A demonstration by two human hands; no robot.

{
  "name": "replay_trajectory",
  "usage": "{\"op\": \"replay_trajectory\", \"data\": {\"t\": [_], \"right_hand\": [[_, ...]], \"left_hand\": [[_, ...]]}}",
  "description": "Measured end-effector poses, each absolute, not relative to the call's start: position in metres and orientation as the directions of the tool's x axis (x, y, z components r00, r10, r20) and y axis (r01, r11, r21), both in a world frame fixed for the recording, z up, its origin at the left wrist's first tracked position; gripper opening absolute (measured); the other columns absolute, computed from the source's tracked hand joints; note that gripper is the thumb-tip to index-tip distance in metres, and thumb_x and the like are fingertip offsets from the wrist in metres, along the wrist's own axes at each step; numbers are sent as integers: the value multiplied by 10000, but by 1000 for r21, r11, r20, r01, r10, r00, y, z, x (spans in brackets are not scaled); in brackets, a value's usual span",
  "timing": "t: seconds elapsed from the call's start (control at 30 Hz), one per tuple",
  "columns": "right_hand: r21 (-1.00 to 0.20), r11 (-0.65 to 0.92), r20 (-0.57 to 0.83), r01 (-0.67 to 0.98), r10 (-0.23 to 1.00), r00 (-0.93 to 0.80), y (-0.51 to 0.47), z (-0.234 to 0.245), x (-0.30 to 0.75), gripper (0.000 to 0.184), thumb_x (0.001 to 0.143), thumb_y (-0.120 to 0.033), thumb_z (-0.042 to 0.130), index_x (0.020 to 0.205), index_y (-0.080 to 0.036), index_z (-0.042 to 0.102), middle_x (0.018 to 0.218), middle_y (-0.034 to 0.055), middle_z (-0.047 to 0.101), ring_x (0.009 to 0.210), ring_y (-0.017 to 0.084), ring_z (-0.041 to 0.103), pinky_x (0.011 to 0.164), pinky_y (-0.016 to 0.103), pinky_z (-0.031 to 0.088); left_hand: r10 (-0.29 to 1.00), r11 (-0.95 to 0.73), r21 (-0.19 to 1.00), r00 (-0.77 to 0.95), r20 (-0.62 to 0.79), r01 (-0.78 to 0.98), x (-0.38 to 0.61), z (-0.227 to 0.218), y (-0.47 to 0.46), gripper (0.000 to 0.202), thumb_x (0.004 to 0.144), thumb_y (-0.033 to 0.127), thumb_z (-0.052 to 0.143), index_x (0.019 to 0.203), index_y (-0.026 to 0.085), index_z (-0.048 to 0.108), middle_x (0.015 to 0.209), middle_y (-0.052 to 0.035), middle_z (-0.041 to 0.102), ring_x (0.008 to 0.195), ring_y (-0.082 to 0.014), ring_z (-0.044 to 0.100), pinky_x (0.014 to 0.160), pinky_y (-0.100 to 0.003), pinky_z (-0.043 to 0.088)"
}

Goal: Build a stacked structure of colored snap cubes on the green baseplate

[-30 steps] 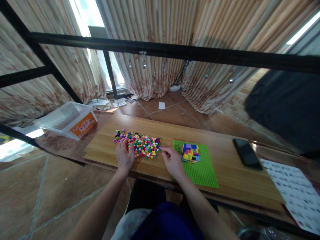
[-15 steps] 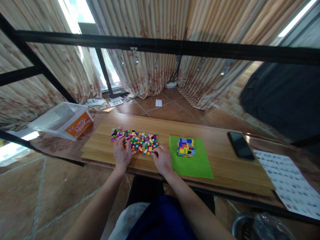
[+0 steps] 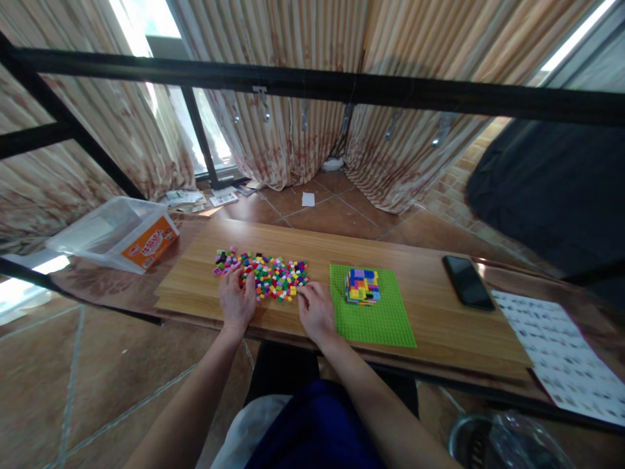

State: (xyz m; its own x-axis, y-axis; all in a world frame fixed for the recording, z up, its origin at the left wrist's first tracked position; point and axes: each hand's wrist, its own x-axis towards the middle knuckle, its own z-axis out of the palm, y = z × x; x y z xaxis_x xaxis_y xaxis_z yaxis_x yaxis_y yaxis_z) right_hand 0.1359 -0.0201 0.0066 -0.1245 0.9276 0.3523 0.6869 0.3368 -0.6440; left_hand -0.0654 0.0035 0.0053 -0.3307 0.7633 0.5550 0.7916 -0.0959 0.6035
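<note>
A spread pile of small multicoloured toy bricks (image 3: pixel 276 277) lies on the wooden board. My left hand (image 3: pixel 237 301) rests at the pile's near left side, its thumb and fingers apart, touching bricks. At the pile's right edge is my right hand (image 3: pixel 316 314), thumb and fingertips pinched together; anything between them is too small to make out. Just right of that hand lies a green baseplate (image 3: pixel 375 329). On it stands a blocky build of stacked bricks (image 3: pixel 362 286) in yellow, blue, red and purple.
A clear plastic box (image 3: pixel 110 238) with an orange label stands left of the board (image 3: pixel 434 339). To the right are a black phone (image 3: pixel 467 281) and a printed sheet (image 3: pixel 561 355). A black metal bar (image 3: pixel 312 85) crosses beyond the board, before striped curtains (image 3: pixel 293 39).
The view has shifted slightly. Both hands keep nearly the same places at the pile, and the brick build stays put on the baseplate.
</note>
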Motion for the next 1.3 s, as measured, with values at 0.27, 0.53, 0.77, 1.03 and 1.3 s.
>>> {"op": "replay_trajectory", "data": {"t": [0.27, 0.53, 0.77, 1.03, 1.3], "right_hand": [[-531, 315, 324, 787, 933, -155, -16, 15, 122, 148, 886, -266, 559, 952, -232, 687, 1029, 92, 598, 987, 256, 503, 859, 400, 381], [-561, 244, 292, 791, 952, -87, -7, 16, 107, 129, 893, -215, 522, 852, -212, 645, 940, 87, 597, 940, 242, 508, 838, 388, 388], [-726, 289, 342, 624, 939, -36, -15, 22, 118, 166, 932, -232, 476, 906, -202, 637, 923, 63, 644, 909, 203, 576, 841, 334, 444], [-878, 273, 325, 393, 943, 72, -57, 50, 175, 165, 885, -253, 533, 962, -229, 677, 869, 32, 678, 752, 149, 627, 708, 268, 508], [-933, 152, 286, 326, 863, 417, -57, 51, 260, 180, 808, -299, 624, 936, -218, 722, 903, 54, 693, 781, 172, 627, 715, 314, 509]], "left_hand": [[771, -91, 613, -334, 542, 784, -66, 5, 4, 303, 900, 394, 487, 1025, 148, 615, 1170, -150, 616, 1174, -258, 540, 1030, -440, 414], [768, -89, 602, -330, 548, 793, -67, 7, 5, 315, 890, 409, 493, 999, 142, 621, 1157, -158, 621, 1167, -275, 543, 1025, -455, 420], [769, -113, 597, -311, 558, 794, -69, 8, 6, 310, 886, 415, 491, 976, 146, 617, 1145, -155, 625, 1149, -276, 554, 1018, -460, 428], [774, -112, 601, -310, 552, 792, -69, 10, 8, 289, 869, 418, 494, 943, 167, 616, 1121, -141, 629, 1138, -289, 555, 1012, -483, 430], [785, -110, 586, -291, 547, 803, -70, 12, 8, 307, 875, 430, 478, 929, 160, 613, 1117, -160, 633, 1155, -306, 549, 1020, -495, 429]]}}
